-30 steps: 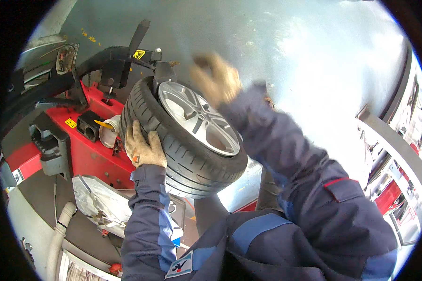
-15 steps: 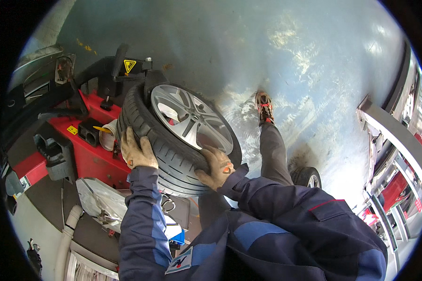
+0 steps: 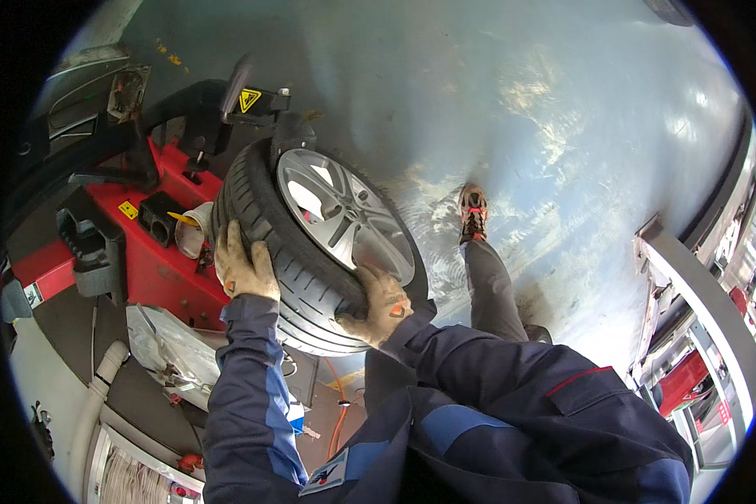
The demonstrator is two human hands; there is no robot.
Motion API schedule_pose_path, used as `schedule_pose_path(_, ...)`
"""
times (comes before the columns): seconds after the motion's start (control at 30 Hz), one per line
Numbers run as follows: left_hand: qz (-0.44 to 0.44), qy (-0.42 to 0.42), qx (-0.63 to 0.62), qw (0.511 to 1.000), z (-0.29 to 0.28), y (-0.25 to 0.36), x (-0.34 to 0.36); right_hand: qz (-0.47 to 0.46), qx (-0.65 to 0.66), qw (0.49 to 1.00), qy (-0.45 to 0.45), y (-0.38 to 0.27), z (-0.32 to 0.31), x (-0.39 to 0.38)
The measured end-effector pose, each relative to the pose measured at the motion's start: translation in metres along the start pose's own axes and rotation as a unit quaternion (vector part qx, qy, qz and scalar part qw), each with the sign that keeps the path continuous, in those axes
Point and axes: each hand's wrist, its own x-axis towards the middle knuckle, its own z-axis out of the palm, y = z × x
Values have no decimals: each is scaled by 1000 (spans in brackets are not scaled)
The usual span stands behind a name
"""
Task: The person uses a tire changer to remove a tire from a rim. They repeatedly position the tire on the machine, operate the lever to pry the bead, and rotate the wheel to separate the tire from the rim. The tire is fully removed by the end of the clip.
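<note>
A tyre (image 3: 260, 218) on a silver alloy rim (image 3: 349, 206) stands tilted against the black arm (image 3: 290, 134) of a red machine (image 3: 147, 244). My left hand (image 3: 244, 265), in a tan glove, grips the tread on the left side. My right hand (image 3: 374, 307), gloved too, holds the tyre's lower right, its fingers over the edge beside the rim and thumb on the tread. A white container (image 3: 191, 241) with a yellow-handled tool lies on the machine just left of the tyre.
A black pad (image 3: 88, 256) is at the machine's left, a plastic-covered object (image 3: 164, 353) below it. A grey pipe (image 3: 101, 395) runs at lower left, an orange hose (image 3: 336, 428) below the tyre. A metal frame (image 3: 697, 302) is at right. My shoe (image 3: 472, 210) is on the blue-grey floor (image 3: 521, 109).
My right hand has come down from above the wheel onto the tyre's lower right. My left hand stays on the tread. My right leg and shoe have come into view.
</note>
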Motion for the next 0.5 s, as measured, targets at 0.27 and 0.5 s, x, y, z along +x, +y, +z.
schedule_pose_path(0.27,-7,-8,4,1000,1,7,9,-82,28,991,101,-61,-69,67)
schedule_pose_path(0.5,-18,-33,27,999,-1,14,9,-446,-306,804,244,-205,-140,320)
